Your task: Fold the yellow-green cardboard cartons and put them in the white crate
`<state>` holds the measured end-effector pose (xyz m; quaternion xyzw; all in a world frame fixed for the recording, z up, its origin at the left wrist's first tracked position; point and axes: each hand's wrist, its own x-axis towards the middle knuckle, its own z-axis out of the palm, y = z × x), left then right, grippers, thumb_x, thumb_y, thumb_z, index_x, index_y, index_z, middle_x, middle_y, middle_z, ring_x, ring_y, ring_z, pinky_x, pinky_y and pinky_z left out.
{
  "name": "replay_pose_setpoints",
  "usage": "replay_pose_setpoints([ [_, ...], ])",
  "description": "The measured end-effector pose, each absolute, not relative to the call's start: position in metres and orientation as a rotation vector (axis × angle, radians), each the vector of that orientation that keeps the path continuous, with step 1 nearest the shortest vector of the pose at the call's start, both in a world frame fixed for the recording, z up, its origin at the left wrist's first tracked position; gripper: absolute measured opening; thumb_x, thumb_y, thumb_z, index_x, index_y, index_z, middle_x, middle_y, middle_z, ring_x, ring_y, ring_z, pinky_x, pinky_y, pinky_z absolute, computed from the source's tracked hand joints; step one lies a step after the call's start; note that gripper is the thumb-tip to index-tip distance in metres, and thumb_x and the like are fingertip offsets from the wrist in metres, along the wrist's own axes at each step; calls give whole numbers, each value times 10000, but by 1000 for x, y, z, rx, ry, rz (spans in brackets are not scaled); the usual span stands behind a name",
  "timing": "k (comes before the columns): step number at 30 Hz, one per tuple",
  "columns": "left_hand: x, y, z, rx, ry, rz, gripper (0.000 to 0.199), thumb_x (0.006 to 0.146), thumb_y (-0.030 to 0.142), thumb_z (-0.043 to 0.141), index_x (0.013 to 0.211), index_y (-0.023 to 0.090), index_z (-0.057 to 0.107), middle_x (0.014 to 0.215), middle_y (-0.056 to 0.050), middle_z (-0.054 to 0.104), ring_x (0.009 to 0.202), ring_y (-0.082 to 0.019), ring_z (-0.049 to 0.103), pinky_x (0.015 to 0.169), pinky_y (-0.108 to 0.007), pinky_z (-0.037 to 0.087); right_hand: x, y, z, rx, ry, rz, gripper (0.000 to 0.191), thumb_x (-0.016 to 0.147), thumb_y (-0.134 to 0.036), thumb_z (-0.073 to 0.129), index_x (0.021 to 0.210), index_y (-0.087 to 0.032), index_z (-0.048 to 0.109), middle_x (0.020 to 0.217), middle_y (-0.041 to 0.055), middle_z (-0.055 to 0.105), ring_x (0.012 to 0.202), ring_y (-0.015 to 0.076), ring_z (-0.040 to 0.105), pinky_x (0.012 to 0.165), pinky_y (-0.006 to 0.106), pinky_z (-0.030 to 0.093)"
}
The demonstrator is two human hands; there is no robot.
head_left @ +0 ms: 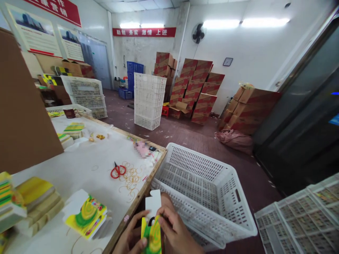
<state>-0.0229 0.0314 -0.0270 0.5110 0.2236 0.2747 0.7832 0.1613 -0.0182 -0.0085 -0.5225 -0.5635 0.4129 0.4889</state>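
Both my hands are at the bottom middle, around a small yellow-and-green printed carton (153,237) whose white end flap (153,204) stands up. My left hand (131,234) grips its left side, thumb on the printed front. At the upper right edge, near the opening, the fingers of my right hand (173,224) are closed on it. Something dark shows at the opening; I cannot make it out. Left of my hands, on the white table (106,192), lies another printed carton (88,217) with its white flap out.
Stacks of flattened cartons (39,197) lie at the table's left. Red-handled scissors (118,171) and loose rubber bands (131,178) are mid-table. A white plastic crate (230,215) stands against the wooden table edge (143,192); another crate (299,215) is at right. A cardboard sheet (26,106) rises at left.
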Motion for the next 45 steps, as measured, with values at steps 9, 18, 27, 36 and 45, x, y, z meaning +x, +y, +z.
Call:
replay_pose_setpoints([
  [9, -20, 28, -9, 1069, 632, 593, 608, 682, 438, 787, 1188, 237, 517, 847, -42, 689, 784, -217, 670, 704, -324, 510, 163, -22, -13, -1260, -1257, 1043, 353, 930, -532, 464, 944, -216, 620, 763, 1, 587, 666, 148, 536, 609, 240, 446],
  [18, -16, 16, -22, 1141, 675, 628, 365, 774, 295, 712, 1049, 191, 498, 861, -28, 643, 750, -156, 640, 654, -249, 495, 169, -27, -21, -1373, -1301, 1068, 266, 878, -419, 585, 846, -176, 688, 794, 41, 687, 738, 182, 625, 685, 281, 493],
  [27, -18, 13, -27, 1130, 690, 652, 593, 818, 299, 670, 1337, 202, 398, 1085, -110, 692, 955, -242, 677, 774, -332, 539, 164, -24, -21, -1320, -1192, 1028, 396, 867, -417, 616, 1219, -237, 609, 895, 52, 693, 829, 206, 648, 758, 329, 520],
  [36, -12, 6, -24, 1351, 830, 711, 378, 860, 217, 568, 1238, 209, 569, 1212, -89, 667, 1093, -238, 637, 891, -344, 531, 175, -29, -16, -1483, -1286, 1239, 356, 809, -355, 659, 1124, -199, 602, 774, 10, 703, 665, 176, 621, 623, 280, 470],
  [45, -13, 7, -29, 1092, 754, 725, 449, 807, 233, 658, 1227, 161, 516, 1050, -103, 728, 942, -232, 691, 784, -323, 543, 162, -31, -23, -1596, -1437, 940, 277, 829, -293, 623, 1085, -190, 599, 515, -82, 505, 462, 125, 477, 499, 238, 387],
])
